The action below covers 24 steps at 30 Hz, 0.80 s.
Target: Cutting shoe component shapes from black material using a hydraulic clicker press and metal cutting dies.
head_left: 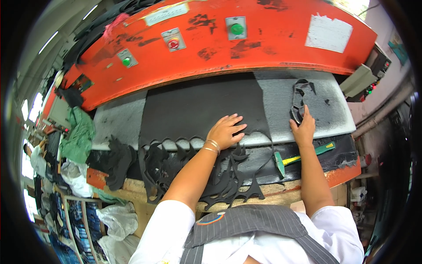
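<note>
A black foam-like sheet lies on the pale, worn cutting bed, its near edge scalloped by cut-outs. My left hand rests flat on that near edge with the fingers apart, holding nothing. To the right, on the bare bed, a sole-shaped metal cutting die stands beyond the sheet. My right hand grips its near end between thumb and forefinger. Cut scraps of black sheet hang over the bed's front edge below my left hand, partly hidden by my forearm.
A hammer with a green head and a yellow-green handle lies on the front ledge near my right forearm. The press's orange beam spans the far side, with push buttons. Black cut pieces are stacked at left, near green cloth.
</note>
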### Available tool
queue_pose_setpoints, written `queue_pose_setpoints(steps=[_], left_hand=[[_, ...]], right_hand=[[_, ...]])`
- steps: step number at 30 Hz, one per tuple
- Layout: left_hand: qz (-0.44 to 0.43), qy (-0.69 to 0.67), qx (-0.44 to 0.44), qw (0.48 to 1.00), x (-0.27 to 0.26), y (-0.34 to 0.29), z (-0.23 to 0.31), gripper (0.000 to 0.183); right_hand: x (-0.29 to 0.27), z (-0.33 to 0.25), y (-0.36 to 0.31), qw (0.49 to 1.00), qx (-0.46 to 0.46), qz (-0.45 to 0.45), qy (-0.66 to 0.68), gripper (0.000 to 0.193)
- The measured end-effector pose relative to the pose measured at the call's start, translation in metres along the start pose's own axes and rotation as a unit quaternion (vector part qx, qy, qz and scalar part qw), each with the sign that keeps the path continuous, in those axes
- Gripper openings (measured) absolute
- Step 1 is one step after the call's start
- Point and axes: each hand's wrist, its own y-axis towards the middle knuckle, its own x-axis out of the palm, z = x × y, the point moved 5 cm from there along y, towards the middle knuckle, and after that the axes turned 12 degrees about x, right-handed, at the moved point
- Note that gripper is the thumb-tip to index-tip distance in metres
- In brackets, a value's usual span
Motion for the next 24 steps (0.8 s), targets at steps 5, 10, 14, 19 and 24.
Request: queue_pose_setpoints(steps=[5, 10, 14, 19, 24], left_hand=[[-0.003, 0.016, -0.015, 1.000, -0.004, -0.004, -0.010, 0.033], [-0.003, 0.026, -0.025, 0.999, -0.012, -0.003, -0.013, 0.033], [-0.001, 0.028, -0.018, 0.999, -0.012, 0.002, -0.017, 0.033], [-0.004, 0.014, -0.020, 1.000, -0.007, -0.001, -0.013, 0.034], [0.000, 0.013, -0.017, 1.000, -0.009, -0.003, -0.014, 0.034]], right_hand=[[0.018, 0.003, 0.015, 0.993, 0.030, -0.099, -0.062, 0.049], [0.016, -0.061, -0.009, 0.988, -0.037, -0.108, 0.102, 0.044], [0.033, -0.109, -0.023, 0.976, -0.084, -0.159, 0.121, 0.044], [0.056, -0.119, -0.029, 0.980, -0.081, -0.145, 0.106, 0.042], [0.068, -0.122, -0.030, 0.982, -0.084, -0.142, 0.089, 0.042]])
